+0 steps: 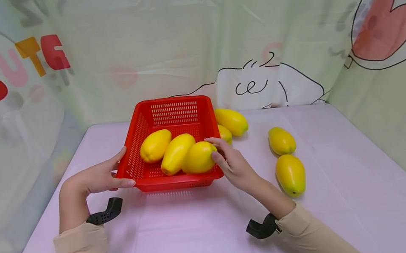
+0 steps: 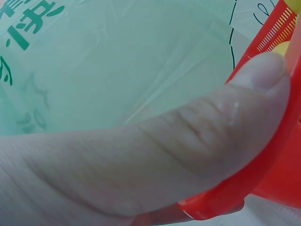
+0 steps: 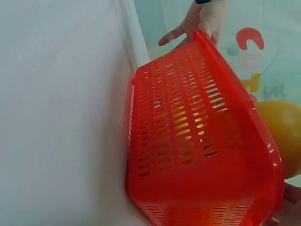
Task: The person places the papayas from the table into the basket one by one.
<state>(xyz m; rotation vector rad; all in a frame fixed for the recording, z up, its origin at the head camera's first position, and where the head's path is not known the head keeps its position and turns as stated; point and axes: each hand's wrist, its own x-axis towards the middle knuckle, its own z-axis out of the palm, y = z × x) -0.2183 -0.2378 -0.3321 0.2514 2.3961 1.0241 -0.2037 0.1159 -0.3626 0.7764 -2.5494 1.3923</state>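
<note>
A red plastic basket (image 1: 179, 181) with slotted sides stands on the table, holding yellow papayas (image 1: 156, 146) inside. At its front left corner my left hand (image 1: 103, 175) grips the rim; in the left wrist view the thumb (image 2: 254, 89) lies over the red edge, with part of a finger below it. My right hand (image 1: 235, 165) holds a papaya (image 1: 197, 158) by its right end at the basket's front right corner. That papaya (image 3: 282, 136) shows above the rim in the right wrist view, where most of the right hand is out of frame.
Two papayas (image 1: 231, 122) lie behind the basket's right side, one partly hidden. Two more papayas (image 1: 290, 174) lie farther right on the pale table cloth (image 1: 187, 239). A printed curtain (image 1: 146, 44) closes off the back and both sides.
</note>
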